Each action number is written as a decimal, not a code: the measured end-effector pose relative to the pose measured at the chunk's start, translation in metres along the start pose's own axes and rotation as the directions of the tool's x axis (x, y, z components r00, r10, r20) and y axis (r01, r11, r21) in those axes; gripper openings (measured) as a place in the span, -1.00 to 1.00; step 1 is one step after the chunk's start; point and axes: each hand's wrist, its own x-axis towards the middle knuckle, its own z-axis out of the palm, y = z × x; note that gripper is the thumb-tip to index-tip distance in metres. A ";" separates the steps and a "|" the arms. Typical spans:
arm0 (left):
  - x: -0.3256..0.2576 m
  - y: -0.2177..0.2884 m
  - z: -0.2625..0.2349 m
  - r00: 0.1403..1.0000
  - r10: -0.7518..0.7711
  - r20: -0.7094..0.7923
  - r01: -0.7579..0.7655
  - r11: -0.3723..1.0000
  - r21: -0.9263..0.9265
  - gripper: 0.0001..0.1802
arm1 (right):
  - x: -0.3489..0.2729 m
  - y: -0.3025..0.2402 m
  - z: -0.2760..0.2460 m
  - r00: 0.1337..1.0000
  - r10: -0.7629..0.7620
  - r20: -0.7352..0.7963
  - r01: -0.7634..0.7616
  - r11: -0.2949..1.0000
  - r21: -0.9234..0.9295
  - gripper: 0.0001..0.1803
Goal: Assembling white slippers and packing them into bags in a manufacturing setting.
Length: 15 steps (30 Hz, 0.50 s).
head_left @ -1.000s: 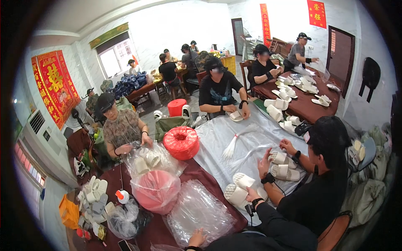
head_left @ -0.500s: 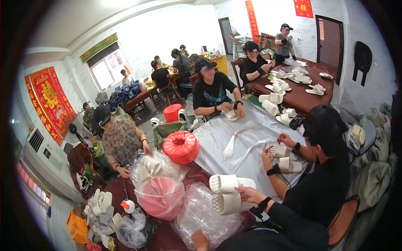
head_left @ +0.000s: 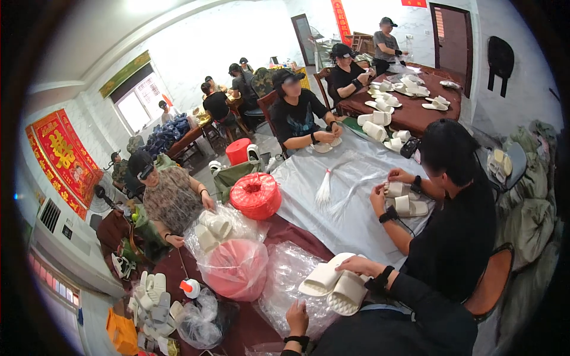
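Fingers of the right hand (head_left: 360,265) curl over the heel end of a pair of white foam slippers (head_left: 333,286), gripping them stacked sole-side out so the two stay together as one bundle; they hang just above a crumpled clear plastic bag (head_left: 292,279) that lies on the dark red table (head_left: 285,228). The left hand (head_left: 297,317) rests at the near edge of that bag, fingers bent down onto the film as if to pin it flat, though whether they pinch it cannot be told from this angle. Both wrists wear black bands and the sleeves are dark. Just beyond the bag, a second clear bag stretched over a pink plastic tub (head_left: 237,273) holds more pale slippers, its mouth left wide for easy loading, and a big red spool of plastic twine (head_left: 256,194) sits near the table's middle, within reach of several workers. A bundle of white plastic strips (head_left: 325,188) lies on the grey sheet (head_left: 332,225) covering the far half. To the right, a person in black (head_left: 457,231) handles another slipper pair; across the table, a person in a patterned top (head_left: 172,199) reaches into the bagged tub. More slippers lie heaped on the floor (head_left: 151,302) at the left.
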 end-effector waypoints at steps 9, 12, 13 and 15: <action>0.014 0.017 -0.004 0.987 0.054 -0.149 -0.057 0.998 -0.017 -0.69 | -0.024 0.010 0.005 0.992 0.127 -0.018 -0.125 0.988 0.094 -0.56; 0.026 0.025 -0.010 0.977 0.047 -0.208 -0.068 0.993 -0.094 -0.70 | -0.036 0.003 0.002 0.984 0.177 0.011 -0.177 0.983 0.056 -0.59; 0.029 0.027 -0.014 0.971 0.054 -0.234 -0.086 0.988 -0.129 -0.70 | -0.031 0.008 0.000 0.984 0.178 0.004 -0.178 0.982 0.059 -0.59; 0.039 0.036 -0.023 0.963 0.073 -0.261 -0.120 0.978 -0.170 -0.71 | -0.017 0.017 -0.010 0.967 0.223 0.122 -0.219 0.975 -0.040 -0.61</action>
